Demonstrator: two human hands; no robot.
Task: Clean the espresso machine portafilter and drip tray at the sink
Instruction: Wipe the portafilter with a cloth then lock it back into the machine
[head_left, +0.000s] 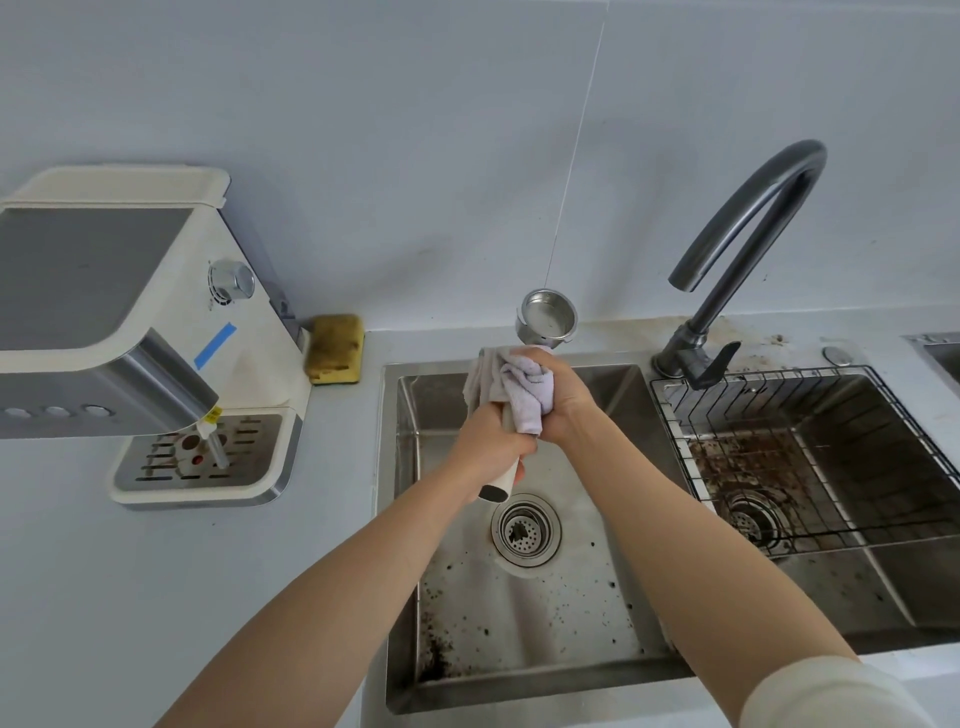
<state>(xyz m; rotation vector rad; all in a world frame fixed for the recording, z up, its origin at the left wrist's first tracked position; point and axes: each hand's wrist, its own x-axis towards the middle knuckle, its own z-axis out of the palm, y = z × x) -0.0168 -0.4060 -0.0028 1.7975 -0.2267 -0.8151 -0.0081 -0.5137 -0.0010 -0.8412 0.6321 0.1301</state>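
Both hands are up over the left steel sink basin (405, 519). My left hand (491, 449) is clamped round the cream handle of the stainless-steel portafilter with its black end cap (545, 317), the cap poking out near the drain strainer (525, 530). The round metal head tilts away toward the far wall, its open basket facing me. My right hand (558, 397) is closed tight on a crumpled pale lilac cloth (514, 389), pressing it against the neck just below the head. Dark coffee specks dot the near floor of the basin. Over to the left on the pale counter sits the cream and silver espresso machine (119, 312), its slotted metal drip tray (208, 467) in place at the base, stained brown. A yellow sponge (335, 348) rests just beside the machine at the far edge. Right of my hands stands the dark grey gooseneck tap (748, 234), and a black wire rack (779, 457) sits in the right basin.
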